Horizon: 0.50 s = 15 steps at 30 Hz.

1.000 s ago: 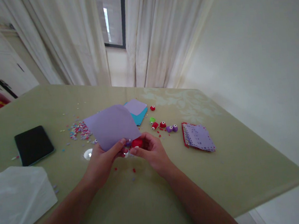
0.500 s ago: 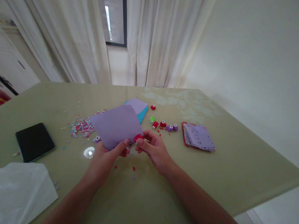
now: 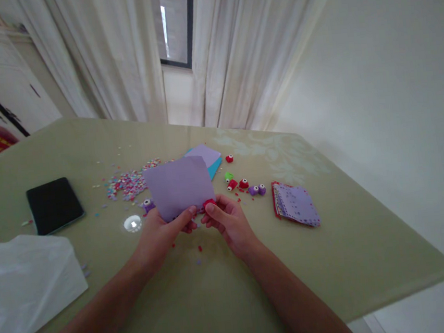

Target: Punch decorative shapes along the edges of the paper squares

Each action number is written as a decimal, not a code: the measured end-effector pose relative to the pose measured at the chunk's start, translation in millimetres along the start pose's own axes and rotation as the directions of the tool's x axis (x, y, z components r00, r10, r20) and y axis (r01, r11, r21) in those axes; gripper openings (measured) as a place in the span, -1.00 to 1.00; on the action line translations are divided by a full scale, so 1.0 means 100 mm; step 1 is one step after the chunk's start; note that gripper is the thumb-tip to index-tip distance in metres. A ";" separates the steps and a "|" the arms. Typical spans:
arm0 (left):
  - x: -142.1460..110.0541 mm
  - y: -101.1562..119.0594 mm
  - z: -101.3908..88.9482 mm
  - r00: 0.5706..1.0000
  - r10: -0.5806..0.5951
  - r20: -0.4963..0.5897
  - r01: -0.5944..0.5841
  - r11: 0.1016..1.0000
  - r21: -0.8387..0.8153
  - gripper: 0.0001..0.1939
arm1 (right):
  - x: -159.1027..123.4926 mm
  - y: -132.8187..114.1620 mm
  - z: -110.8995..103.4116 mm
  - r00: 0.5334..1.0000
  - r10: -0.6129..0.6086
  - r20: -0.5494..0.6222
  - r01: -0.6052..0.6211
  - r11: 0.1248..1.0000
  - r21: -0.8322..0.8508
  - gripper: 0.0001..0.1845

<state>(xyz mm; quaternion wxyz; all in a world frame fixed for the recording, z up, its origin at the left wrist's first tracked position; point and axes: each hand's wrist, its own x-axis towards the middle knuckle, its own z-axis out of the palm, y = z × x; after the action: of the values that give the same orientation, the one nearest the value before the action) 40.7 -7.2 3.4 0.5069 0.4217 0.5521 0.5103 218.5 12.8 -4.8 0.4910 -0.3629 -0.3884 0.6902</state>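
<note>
My left hand is closed on the lower edge of a sheet of purple paper, thumb on top. The sheet is held up and tilted above the table. My right hand pinches a small red paper punch at the sheet's lower right corner. Fingers cover much of the punch, so whether its jaws are pressed together is hidden. Just left of the sheet lies a purple punch with an eye on it. Red and purple paper bits lie on the table below my hands.
Colourful confetti spreads behind the sheet, near purple and blue paper. Several eyed punches stand to the right, beside a stack of hole-edged cards. A black tablet and white tissue are on the left.
The view has shifted slightly. The purple sheet and my left hand have moved a little to the right, showing more of the purple punch. Both hands keep their hold.
</note>
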 end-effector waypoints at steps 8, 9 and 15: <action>-0.01 -0.01 0.00 1.000 -0.008 0.011 0.008 1.000 0.010 -0.60 | 0.00 0.01 -0.01 1.000 0.022 -0.008 -0.022 1.000 0.000 -0.45; -0.02 0.00 0.00 1.000 -0.009 0.010 0.009 1.000 0.009 -0.60 | 0.00 0.01 -0.01 1.000 0.024 -0.011 -0.024 1.000 -0.001 -0.44; -0.02 0.00 0.00 1.000 0.001 0.015 -0.001 1.000 0.008 -0.60 | -0.01 0.00 0.00 0.999 0.031 -0.023 -0.032 1.000 -0.002 -0.44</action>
<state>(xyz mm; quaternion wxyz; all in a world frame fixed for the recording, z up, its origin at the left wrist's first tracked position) 40.8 -8.9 3.9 0.5092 0.4280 0.5501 0.5049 218.2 11.7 -4.9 0.4841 -0.3775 -0.3777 0.6931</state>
